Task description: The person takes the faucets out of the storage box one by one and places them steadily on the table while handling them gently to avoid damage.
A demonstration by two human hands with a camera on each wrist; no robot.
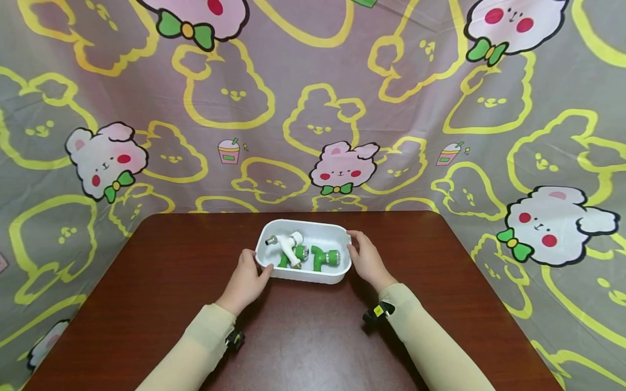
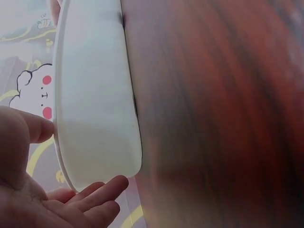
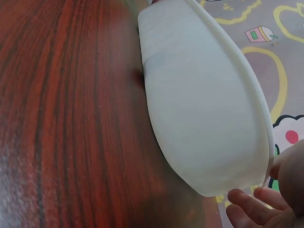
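Observation:
A white plastic tub point(image 1: 305, 276) with rounded corners is on the dark wooden table, between my two hands. My left hand point(image 1: 246, 282) grips its left end; in the left wrist view the thumb point(image 2: 40, 130) is at the rim and the fingers point(image 2: 102, 194) are against the end wall. My right hand point(image 1: 368, 259) holds the opposite end, with its fingers point(image 3: 247, 206) at the end wall in the right wrist view. Inside lie a white tap-like fitting point(image 1: 287, 247) with metal ends, a green fitting point(image 1: 299, 253) partly beneath it, and another green fitting point(image 1: 320, 258) with a metal ring.
The brown table point(image 1: 195, 244) extends to both sides and in front of the tub. Behind and beside it hangs a grey curtain point(image 1: 274, 136) with yellow outlines and rabbit faces. A black strap device point(image 1: 235, 339) is on the left wrist, another device point(image 1: 379, 312) on the right.

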